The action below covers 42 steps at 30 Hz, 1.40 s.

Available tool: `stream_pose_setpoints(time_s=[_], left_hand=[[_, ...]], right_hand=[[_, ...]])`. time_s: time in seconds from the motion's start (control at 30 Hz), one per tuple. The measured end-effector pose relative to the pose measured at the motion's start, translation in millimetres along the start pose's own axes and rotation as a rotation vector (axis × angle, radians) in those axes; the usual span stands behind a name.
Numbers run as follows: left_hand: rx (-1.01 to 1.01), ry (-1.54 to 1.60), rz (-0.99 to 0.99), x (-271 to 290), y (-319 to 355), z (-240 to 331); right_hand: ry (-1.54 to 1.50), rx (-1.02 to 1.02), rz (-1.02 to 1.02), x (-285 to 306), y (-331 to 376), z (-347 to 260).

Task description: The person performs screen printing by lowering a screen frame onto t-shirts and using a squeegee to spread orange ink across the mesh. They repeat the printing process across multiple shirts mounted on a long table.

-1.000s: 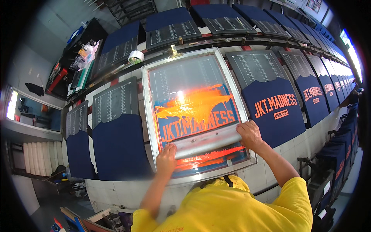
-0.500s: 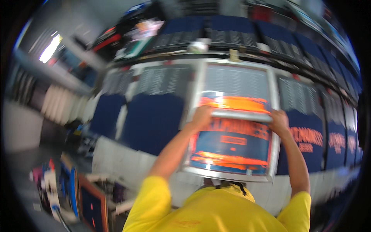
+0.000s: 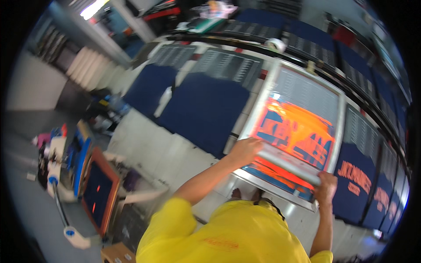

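A metal-framed printing screen (image 3: 260, 109) lies on a dark blue shirt piece on the long table. Across its mesh sits a silvery squeegee (image 3: 290, 165). My left hand (image 3: 245, 151) is closed around the squeegee's left end, and my right hand (image 3: 326, 187) grips its right end. Bright orange ink (image 3: 302, 117) coats the mesh beyond the blade, with darker letter shapes showing through. More orange lies on the near side of the blade, close to the screen's near edge. Both sets of fingers are partly hidden and slightly blurred.
Dark blue shirt pieces (image 3: 204, 109) lie on grey boards to the left. On the right, a shirt piece (image 3: 353, 182) bears orange lettering. A dark rail runs behind the screen, with a white roll (image 3: 275, 45) on it. A wooden-framed screen (image 3: 115, 186) leans at lower left.
Both hands have drawn the squeegee down the screen toward me. Orange ink now covers much of the mesh behind it. The whole view has tilted, turning the table clockwise.
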<state>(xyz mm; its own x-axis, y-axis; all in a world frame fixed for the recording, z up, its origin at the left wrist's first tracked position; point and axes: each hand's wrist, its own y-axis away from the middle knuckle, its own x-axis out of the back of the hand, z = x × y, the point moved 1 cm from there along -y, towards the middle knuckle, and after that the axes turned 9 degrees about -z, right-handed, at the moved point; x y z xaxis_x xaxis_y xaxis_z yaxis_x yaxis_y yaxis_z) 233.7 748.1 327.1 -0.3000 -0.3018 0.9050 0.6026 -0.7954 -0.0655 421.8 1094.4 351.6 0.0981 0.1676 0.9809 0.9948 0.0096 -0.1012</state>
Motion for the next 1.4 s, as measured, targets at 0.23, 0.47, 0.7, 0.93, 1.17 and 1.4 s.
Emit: stream_pose_setpoints(time_s=[0.23,0.47,0.7,0.93,1.17,1.4], left_hand=[[0.003,-0.079,0.036,-4.0,42.0,9.1],[-0.090,-0.117,0.080,-5.4,13.8,-12.3],[-0.130,-0.098,0.067,5.2,-67.5,-48.4],[-0.111,-0.070,0.025,19.4,-150.7,-74.5],[-0.084,-0.088,-0.068,38.5,-180.7,-77.2],[0.035,-0.118,-0.150,63.1,-188.0,-67.0]], right_hand=[[-0.052,-0.018,0.046,-3.9,26.6,-34.8],[0.032,-0.050,-0.019,-15.2,8.2,-28.7],[0.059,-0.062,-0.034,-19.5,-54.0,11.6],[0.074,-0.088,-0.057,-16.2,-125.3,60.4],[0.100,-0.092,-0.138,-11.1,-157.5,85.7],[0.122,-0.116,-0.119,17.7,-163.1,88.2]])
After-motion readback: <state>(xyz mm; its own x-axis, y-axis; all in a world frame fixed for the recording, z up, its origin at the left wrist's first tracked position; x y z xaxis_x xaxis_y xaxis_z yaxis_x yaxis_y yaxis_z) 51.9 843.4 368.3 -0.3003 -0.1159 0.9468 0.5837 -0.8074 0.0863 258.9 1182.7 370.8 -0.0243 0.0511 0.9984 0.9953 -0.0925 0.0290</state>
